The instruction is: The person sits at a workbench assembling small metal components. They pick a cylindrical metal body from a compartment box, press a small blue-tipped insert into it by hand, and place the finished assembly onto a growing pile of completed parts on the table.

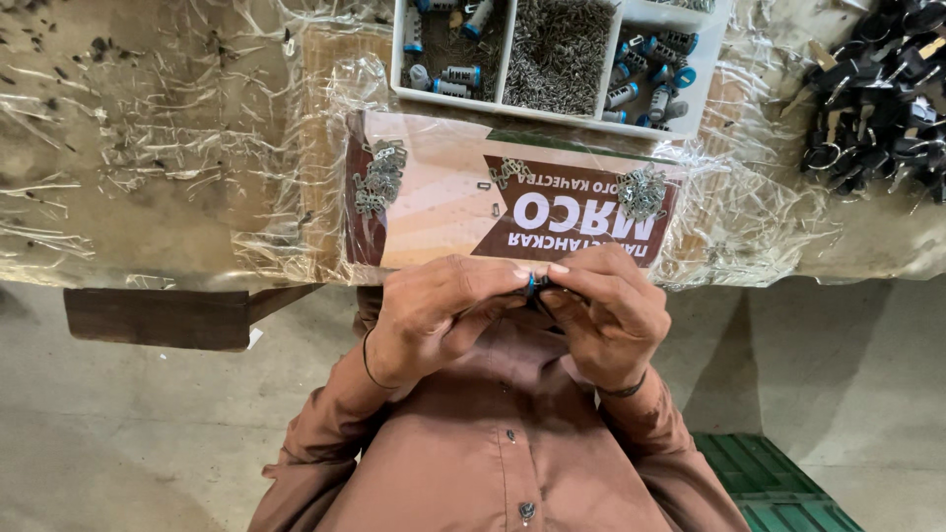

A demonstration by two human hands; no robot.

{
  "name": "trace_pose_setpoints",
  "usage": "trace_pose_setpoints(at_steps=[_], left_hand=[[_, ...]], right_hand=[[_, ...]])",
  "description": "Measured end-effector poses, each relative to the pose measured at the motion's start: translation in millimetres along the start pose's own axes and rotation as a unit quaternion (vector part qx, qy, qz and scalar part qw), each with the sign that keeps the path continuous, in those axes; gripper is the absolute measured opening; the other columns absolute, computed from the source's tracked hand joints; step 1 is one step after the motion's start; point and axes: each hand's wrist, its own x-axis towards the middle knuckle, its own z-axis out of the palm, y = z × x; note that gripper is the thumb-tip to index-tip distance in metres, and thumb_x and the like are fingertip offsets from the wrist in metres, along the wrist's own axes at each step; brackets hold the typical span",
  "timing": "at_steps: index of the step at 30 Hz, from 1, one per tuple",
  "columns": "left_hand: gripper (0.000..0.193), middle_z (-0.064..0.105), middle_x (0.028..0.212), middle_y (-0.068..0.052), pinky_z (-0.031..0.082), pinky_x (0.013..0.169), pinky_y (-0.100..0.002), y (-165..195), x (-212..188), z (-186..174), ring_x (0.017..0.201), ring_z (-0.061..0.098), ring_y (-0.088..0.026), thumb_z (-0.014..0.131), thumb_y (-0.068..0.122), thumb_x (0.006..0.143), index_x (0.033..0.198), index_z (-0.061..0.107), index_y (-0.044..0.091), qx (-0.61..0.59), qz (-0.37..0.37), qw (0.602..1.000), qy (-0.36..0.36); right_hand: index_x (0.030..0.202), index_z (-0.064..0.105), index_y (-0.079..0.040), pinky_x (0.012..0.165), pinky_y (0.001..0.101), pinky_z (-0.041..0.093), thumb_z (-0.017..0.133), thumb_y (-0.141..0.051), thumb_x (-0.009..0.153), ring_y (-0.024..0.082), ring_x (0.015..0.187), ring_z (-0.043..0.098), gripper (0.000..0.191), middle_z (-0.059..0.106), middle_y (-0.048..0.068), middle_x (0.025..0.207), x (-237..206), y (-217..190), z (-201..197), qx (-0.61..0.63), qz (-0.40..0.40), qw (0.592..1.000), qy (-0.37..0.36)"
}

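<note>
Below the plastic-covered bench (148, 197), left hand (434, 315) and right hand (606, 310) pinch a small blue-tipped part (531, 286) between them.

I saw one small part (531, 286) pinched between my left hand (434, 315) and right hand (611, 310), held just off the near edge of the table, above my chest. Only a sliver of it showed: a blue band with a dark bit beside it. Fingertips of both hands closed around it and hid the rest, so I could not tell its full shape or tilt.
</note>
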Motion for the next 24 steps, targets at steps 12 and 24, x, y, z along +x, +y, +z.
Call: trace_pose_setpoints(at_steps=[12,24], left_hand=[[0.021,0.078,0.105,-0.012,0.064,0.072,-0.030,-41,-19,-24,0.091,0.080,-0.019,0.073,-0.005,0.097,0.113,0.071,0.008,-0.096,0.034,0.971,0.215],[0.028,0.077,0.109,-0.009,0.061,0.078,-0.028,-18,-9,21,0.089,0.077,-0.019,0.083,0.002,0.092,0.115,0.069,0.008,0.024,-0.064,0.995,0.072]], right_hand=[[0.122,0.070,-0.002,0.065,0.0231,0.050,0.073,-0.004,0.104,0.013,0.078,0.064,0.018,0.073,0.007,0.103,-13,30,-37,0.012,0.081,0.974,0.210],[0.113,0.073,-0.003,0.094,0.0383,0.050,0.077,-0.005,0.099,0.028,0.106,0.061,0.014,0.070,0.009,0.109,-10,31,10,-0.286,0.047,0.955,0.067]])
